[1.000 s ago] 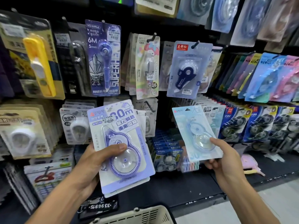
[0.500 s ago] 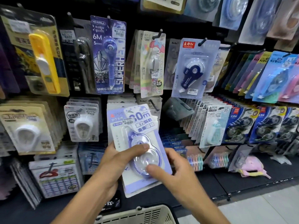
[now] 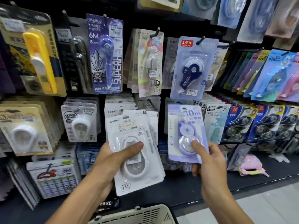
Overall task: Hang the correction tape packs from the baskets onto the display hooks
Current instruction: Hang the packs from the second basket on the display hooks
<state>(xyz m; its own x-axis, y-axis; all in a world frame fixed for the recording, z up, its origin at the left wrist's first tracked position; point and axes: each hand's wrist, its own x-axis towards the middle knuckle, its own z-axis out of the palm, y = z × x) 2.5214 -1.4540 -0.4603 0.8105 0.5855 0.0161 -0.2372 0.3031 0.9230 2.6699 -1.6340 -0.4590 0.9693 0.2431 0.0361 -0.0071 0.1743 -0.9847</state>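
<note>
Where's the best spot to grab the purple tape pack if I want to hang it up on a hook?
Probably by the bottom edge, from below, thumb on the front, much as the right hand grips the purple pack now. The pack is flat and upright, and its hang slot is at the top, so a low hold keeps that slot free.

Purple pack point(image 3: 186, 133) now in right hand point(image 3: 208, 159) — left hand point(image 3: 111, 160) w/ white pack point(image 3: 135, 152).

1. Single head-worn view, wide-angle, facing forward and slightly down at a wall of display hooks point(image 3: 157, 32) close ahead
2. Left hand point(image 3: 113, 160) and right hand point(image 3: 210, 162) sit low-centre, near the lens
3. Basket point(image 3: 137, 215) rim cuts the bottom edge, below both grips
</note>
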